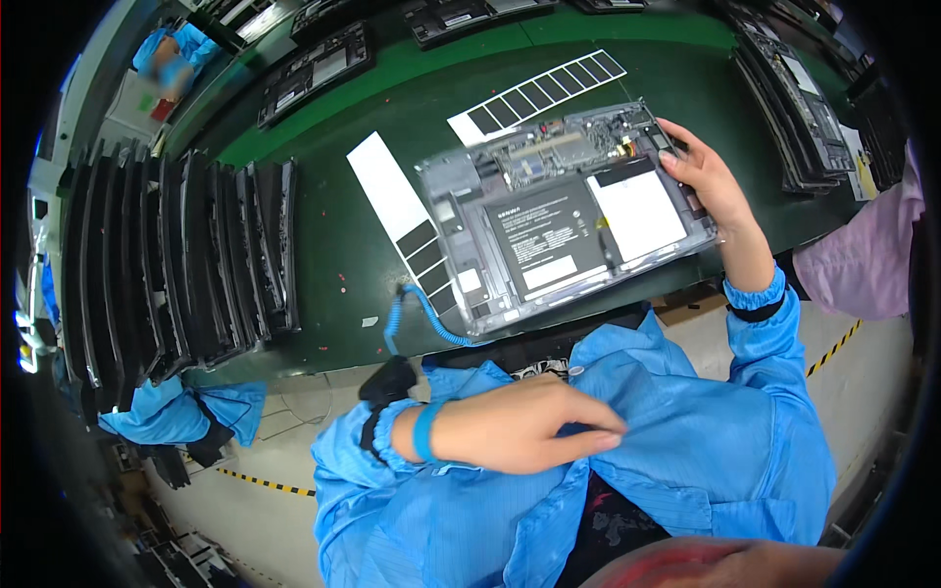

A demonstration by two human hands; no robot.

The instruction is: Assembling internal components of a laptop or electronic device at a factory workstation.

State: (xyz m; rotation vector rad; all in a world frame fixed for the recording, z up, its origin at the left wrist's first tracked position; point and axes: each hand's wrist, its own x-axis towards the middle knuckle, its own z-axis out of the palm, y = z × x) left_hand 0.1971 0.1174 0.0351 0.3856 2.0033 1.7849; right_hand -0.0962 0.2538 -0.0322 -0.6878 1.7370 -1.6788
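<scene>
My right hand (708,181) grips the far right corner of an opened laptop base (470,201), thumb on its top side and the other fingers mostly hidden at the edge. The base is tilted over the table's near edge. Its black battery (547,240), white panel (642,218) and circuit board (549,157) lie exposed. In front of my blue jacket, my left hand (520,426) is apart from the base, thumb and forefinger pinched together. Whatever might be between those fingertips is too small to make out. Around the left wrist runs a blue strap (424,431).
A coiled blue cord (395,318) hangs over the near edge of the green table (319,235). White sheets with black stickers (377,181) lie beyond the base. Upright laptop parts (176,265) line the left side; more are stacked (794,108) at right. People sit nearby.
</scene>
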